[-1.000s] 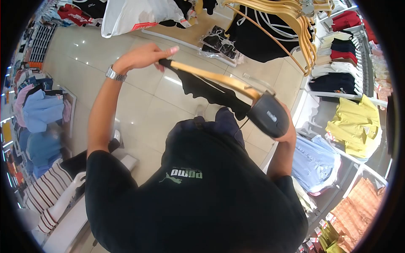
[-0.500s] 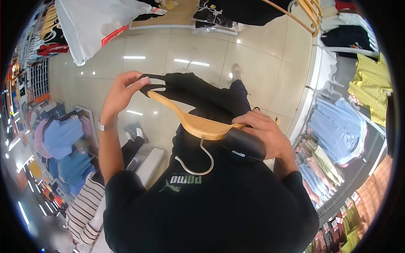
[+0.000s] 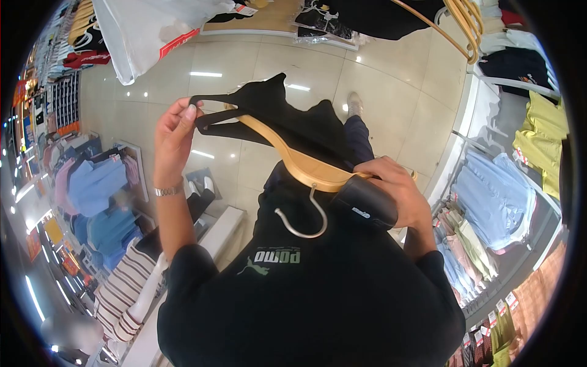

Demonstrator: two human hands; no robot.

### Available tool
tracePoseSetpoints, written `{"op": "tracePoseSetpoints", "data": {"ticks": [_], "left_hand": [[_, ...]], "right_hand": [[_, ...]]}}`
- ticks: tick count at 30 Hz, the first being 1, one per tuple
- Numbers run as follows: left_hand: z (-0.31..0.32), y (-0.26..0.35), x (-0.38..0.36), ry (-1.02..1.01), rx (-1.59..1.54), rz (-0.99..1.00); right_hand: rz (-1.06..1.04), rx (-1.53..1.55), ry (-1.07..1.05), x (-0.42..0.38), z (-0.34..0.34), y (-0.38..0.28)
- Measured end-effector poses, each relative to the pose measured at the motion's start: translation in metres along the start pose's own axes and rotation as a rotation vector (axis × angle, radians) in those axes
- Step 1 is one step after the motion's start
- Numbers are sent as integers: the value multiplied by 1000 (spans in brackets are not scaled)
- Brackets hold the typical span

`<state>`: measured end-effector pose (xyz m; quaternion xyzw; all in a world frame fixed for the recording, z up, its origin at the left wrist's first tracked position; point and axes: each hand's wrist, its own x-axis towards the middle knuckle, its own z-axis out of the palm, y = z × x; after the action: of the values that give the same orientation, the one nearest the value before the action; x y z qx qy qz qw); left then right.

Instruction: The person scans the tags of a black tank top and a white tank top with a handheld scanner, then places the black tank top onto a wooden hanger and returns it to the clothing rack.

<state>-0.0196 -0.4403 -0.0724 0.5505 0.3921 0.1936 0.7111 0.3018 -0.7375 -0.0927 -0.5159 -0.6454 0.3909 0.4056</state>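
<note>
My left hand (image 3: 175, 139), with a metal-banded watch (image 3: 169, 191) at its wrist, pinches the strap of a black strappy top (image 3: 278, 109). The strap is stretched out to the left, past the near arm of a wooden hanger (image 3: 318, 173). My right hand (image 3: 391, 188) is closed around the hanger's other arm, together with the edge of the top. A black, rounded case-like object (image 3: 365, 202) with a small white logo sits against the right palm, over the hanger. The hanger's metal hook (image 3: 313, 226) points toward my black shirt (image 3: 306, 293).
At right stand shelves of folded clothes, including light blue shirts (image 3: 483, 189) and yellow garments (image 3: 541, 134). A white plastic bag (image 3: 147, 37) hangs at upper left. More wooden hangers (image 3: 468, 30) show at the top right. A white bench-like ledge (image 3: 223, 235) is at lower left.
My left hand has pulled the strap outward off the hanger's left end, and the top has spread upward. The right hand keeps its grip. The whole view has shifted slightly.
</note>
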Motion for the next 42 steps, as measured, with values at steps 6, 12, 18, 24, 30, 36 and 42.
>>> {"op": "tracePoseSetpoints", "data": {"ticks": [6, 12, 18, 24, 30, 36, 42], "left_hand": [[20, 3, -10, 37, 168, 48], [41, 2, -18, 142, 525, 158], [71, 30, 3, 247, 1086, 769], [83, 45, 29, -257, 871, 678], [86, 63, 42, -196, 888, 668], [73, 65, 43, -409, 768, 539], [72, 59, 30, -577, 598, 238]], "right_hand": [[-5, 165, 93, 0, 1, 8], [38, 249, 112, 1, -7, 12], [102, 423, 80, -4, -36, 21], [181, 83, 171, -14, -71, 32], [233, 26, 168, 10, -103, -13], [436, 91, 325, 6, -112, -26], [285, 73, 348, 20, -108, -8]]}}
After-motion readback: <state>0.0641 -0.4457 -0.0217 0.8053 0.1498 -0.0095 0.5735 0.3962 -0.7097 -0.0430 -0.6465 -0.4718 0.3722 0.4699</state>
